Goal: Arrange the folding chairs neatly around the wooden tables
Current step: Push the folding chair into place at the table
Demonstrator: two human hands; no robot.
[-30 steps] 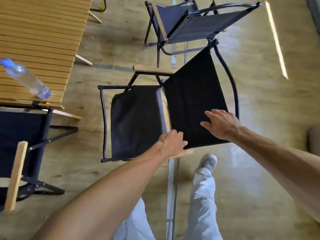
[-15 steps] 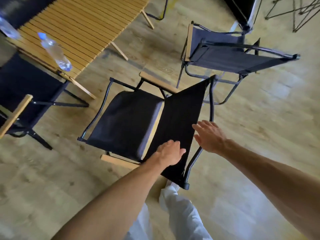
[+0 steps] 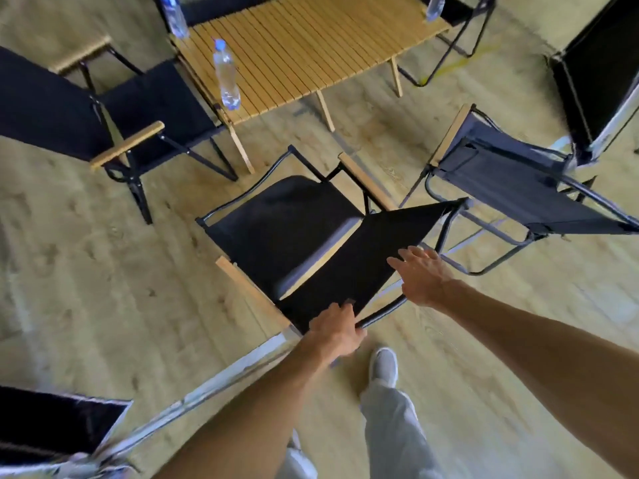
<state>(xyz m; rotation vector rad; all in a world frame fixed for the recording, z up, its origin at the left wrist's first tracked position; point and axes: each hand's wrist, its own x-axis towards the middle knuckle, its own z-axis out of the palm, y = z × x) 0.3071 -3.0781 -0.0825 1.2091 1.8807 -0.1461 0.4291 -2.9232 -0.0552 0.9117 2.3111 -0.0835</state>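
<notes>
A black folding chair (image 3: 287, 219) with wooden armrests stands on the floor in front of me, its seat facing the slatted wooden table (image 3: 304, 46). My left hand (image 3: 337, 331) grips the near corner of its backrest frame. My right hand (image 3: 420, 276) rests with fingers spread on the top edge of the black fabric backrest. A second black chair (image 3: 114, 108) sits at the table's left end. A grey-blue chair (image 3: 511, 188) stands to the right, turned away from the table.
Three water bottles stand on the table, one near its front corner (image 3: 226, 76). Another chair (image 3: 456, 15) is at the table's far right end. Dark panels stand at the right edge (image 3: 601, 70) and bottom left (image 3: 55, 423). My legs and shoe (image 3: 383, 366) are below.
The chair has turned and shifted toward the table's long side. My left hand slid to the backrest's near corner and closed on it; my view swung left, showing the whole table.
</notes>
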